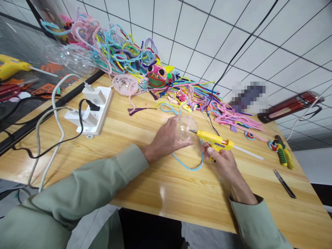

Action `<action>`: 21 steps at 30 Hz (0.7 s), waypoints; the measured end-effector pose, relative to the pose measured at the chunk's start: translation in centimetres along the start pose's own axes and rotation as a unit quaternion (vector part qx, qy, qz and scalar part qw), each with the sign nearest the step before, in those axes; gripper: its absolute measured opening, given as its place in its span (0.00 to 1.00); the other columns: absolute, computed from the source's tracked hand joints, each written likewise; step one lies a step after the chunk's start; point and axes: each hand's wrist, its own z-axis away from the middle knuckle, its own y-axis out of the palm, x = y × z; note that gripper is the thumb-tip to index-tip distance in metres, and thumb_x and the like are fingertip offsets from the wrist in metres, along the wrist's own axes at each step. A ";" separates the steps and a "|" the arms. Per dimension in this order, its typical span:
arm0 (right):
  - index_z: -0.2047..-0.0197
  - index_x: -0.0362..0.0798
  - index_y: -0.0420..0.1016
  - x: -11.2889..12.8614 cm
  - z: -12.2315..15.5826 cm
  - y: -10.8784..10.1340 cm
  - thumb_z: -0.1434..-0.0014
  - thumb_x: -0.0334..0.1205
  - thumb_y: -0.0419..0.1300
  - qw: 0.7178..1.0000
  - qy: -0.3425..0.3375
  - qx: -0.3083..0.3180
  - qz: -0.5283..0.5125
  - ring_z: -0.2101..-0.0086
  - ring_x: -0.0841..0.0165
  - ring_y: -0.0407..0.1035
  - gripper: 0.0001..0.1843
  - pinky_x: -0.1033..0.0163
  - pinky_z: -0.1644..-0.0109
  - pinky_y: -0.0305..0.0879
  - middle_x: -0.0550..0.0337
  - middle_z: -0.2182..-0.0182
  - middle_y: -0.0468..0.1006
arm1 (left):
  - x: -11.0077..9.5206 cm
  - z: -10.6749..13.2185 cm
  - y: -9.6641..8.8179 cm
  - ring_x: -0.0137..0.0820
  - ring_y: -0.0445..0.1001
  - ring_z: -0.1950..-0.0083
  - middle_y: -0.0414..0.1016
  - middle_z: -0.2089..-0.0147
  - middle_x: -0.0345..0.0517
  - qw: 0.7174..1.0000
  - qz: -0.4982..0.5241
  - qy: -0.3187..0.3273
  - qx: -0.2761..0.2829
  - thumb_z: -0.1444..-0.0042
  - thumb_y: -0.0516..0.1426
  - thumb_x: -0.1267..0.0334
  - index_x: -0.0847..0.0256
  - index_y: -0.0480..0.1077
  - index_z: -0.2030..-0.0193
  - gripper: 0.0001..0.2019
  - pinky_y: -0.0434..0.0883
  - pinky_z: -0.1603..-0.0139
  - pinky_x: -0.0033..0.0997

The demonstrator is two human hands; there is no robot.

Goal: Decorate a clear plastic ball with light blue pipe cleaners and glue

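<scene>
My left hand [169, 136] is wrapped around a clear plastic ball [186, 127] above the middle of the table. In my right hand [220, 157] is a yellow hot glue gun [214, 139], its metal nozzle pointing left at the ball's side. Whether the tip touches the ball, I cannot tell. A white glue stick [249, 152] sticks out of the gun's back end. Below the ball, a light blue pipe cleaner [190, 168] loops between my hands.
Left stands a white power strip [103, 110] with plugs and cables. Along the wall lie heaped pipe cleaners [121, 52] and a decorated ball [157, 75]. Pliers [283, 152], a utility knife [284, 184] and a red flask [292, 106] are at right. Another glue gun [14, 66] lies far left.
</scene>
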 end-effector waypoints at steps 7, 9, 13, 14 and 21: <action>0.61 0.51 0.81 0.4 0.0 0.5 0.43 0.65 0.73 1.000 0.008 0.000 -0.018 0.71 0.65 0.68 0.25 0.59 0.67 0.69 0.58 0.69 0.78 | 0.0 0.0 -0.1 0.56 0.70 0.27 0.69 0.29 0.65 1.000 -0.009 0.006 0.005 0.51 0.76 0.49 0.61 0.54 0.27 0.52 0.72 0.28 0.58; 0.60 0.51 0.81 0.4 0.1 0.4 0.43 0.65 0.73 1.000 0.011 -0.005 -0.020 0.71 0.66 0.68 0.25 0.59 0.66 0.69 0.58 0.68 0.79 | 0.0 0.0 0.0 0.56 0.70 0.27 0.69 0.29 0.66 1.000 -0.008 0.004 0.004 0.52 0.76 0.49 0.61 0.54 0.27 0.53 0.72 0.28 0.58; 0.60 0.51 0.81 0.3 0.1 0.3 0.44 0.65 0.74 1.000 0.018 -0.003 -0.020 0.72 0.66 0.67 0.25 0.59 0.66 0.69 0.59 0.69 0.78 | 0.1 0.0 0.0 0.56 0.70 0.27 0.69 0.29 0.66 1.000 -0.004 0.003 0.002 0.52 0.76 0.48 0.61 0.54 0.26 0.53 0.71 0.28 0.59; 0.61 0.51 0.80 0.3 0.1 0.3 0.44 0.65 0.73 1.000 0.018 0.000 -0.018 0.71 0.66 0.67 0.26 0.59 0.66 0.69 0.60 0.69 0.78 | 0.1 0.0 0.0 0.56 0.70 0.27 0.69 0.29 0.66 1.000 -0.003 0.004 0.003 0.52 0.76 0.48 0.60 0.54 0.26 0.53 0.71 0.28 0.59; 0.60 0.51 0.81 0.0 0.0 0.4 0.43 0.65 0.73 1.000 0.010 -0.001 -0.016 0.72 0.66 0.67 0.25 0.59 0.66 0.68 0.59 0.69 0.79 | 0.2 0.1 0.1 0.55 0.70 0.27 0.68 0.29 0.65 1.000 -0.005 0.009 0.001 0.52 0.76 0.49 0.59 0.54 0.26 0.53 0.72 0.28 0.59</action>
